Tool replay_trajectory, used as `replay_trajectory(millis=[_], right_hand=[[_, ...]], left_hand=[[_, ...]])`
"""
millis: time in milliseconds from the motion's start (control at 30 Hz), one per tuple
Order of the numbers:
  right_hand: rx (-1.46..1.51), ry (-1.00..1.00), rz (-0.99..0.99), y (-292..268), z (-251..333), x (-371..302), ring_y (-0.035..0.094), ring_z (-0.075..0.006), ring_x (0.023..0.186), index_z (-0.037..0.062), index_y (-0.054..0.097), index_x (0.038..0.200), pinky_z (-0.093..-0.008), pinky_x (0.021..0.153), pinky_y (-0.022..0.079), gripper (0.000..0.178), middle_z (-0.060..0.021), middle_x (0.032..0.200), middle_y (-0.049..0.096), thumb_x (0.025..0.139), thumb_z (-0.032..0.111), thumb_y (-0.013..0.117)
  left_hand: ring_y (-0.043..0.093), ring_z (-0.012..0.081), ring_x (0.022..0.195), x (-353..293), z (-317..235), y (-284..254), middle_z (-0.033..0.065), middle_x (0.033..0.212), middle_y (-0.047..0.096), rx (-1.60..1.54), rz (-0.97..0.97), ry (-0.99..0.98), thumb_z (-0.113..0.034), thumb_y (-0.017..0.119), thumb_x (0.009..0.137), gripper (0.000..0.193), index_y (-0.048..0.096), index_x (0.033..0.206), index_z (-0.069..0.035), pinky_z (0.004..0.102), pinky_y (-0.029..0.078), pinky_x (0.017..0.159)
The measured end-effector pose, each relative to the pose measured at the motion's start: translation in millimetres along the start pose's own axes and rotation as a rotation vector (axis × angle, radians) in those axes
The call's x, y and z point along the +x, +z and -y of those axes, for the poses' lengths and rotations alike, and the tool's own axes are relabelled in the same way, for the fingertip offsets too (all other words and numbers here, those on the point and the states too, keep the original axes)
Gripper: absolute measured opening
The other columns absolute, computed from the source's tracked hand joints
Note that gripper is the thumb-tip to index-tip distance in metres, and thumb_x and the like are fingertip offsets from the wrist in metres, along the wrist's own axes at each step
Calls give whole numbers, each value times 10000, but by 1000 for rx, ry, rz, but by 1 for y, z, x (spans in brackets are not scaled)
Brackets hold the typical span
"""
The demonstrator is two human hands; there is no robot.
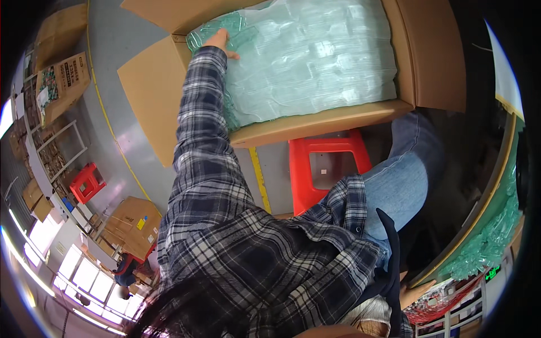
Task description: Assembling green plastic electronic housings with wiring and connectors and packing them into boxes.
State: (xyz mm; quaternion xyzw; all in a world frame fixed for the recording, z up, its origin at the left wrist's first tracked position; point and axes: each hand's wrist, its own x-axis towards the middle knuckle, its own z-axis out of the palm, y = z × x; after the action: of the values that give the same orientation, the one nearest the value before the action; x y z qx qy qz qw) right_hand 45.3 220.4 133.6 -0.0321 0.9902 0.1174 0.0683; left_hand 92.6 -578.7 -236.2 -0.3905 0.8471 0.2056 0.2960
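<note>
1. Evidently, the large brown open cardboard box (324, 119) stands at the far side, its left flap (147, 93) and right flap (438, 56) folded outward, presumably to leave the mouth clear for reaching in.
2. A pale, translucent, ribbed plastic layer (315, 65) fills most of the box; crumpled green transparent film (234, 22) shows along its left edge and far left corner, probably as lining or cushioning.
3. The left hand (217, 41) reaches to that corner, the arm nearly straight, likely because the spot lies far from the body.
4. Its grip looks loose: thumb and a finger stand apart, resting at the film. Whether the hidden fingers pinch any film, I cannot tell.
5. The right hand cannot be made out, so its grip is unknown.
6. A red plastic stool (300, 174) sits at the box's near side; whether it bears weight is unclear.
</note>
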Motion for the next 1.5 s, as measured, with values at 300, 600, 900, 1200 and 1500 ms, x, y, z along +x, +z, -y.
replay_trajectory(millis=[300,600,900,1200,1500], right_hand=[[-42,24,4,-1,16,-2,238,-462,1405,-33,98,1513,-467,1168,189,951,-312,1519,216,694,-146,569],[-40,-39,-1,4,11,-6,252,-463,1396,-29,102,1512,-475,1164,200,980,-318,1510,220,678,-150,602],[-46,-14,50,-4,23,-4,218,-458,1411,-42,132,1499,-496,1169,179,933,-309,1516,220,712,-56,633],[-68,-26,45,4,18,-2,237,-445,1411,-4,100,1520,-464,1168,211,1026,-281,1538,195,651,-172,619],[-74,-30,-20,18,9,2,256,-443,1406,-53,143,1495,-465,1160,227,923,-295,1520,240,705,-126,613]], left_hand=[[500,291,1248,25,-27,-37,110,1330,520,383,-59,42,-337,916,589,642,570,1081,-112,455,416,1040],[469,261,1288,7,0,-24,98,1394,424,226,-280,50,-302,930,548,999,370,1368,-191,429,303,1146],[379,282,1349,-5,5,10,87,1401,429,225,-582,154,-243,876,642,1009,312,1479,-231,408,368,1084],[522,316,1191,-2,1,-1,157,1264,527,122,-316,82,-313,880,633,763,540,1270,-68,431,455,992],[598,304,1093,-115,52,90,199,1209,617,-1196,-436,-249,-341,905,588,871,534,1250,88,405,463,973]])
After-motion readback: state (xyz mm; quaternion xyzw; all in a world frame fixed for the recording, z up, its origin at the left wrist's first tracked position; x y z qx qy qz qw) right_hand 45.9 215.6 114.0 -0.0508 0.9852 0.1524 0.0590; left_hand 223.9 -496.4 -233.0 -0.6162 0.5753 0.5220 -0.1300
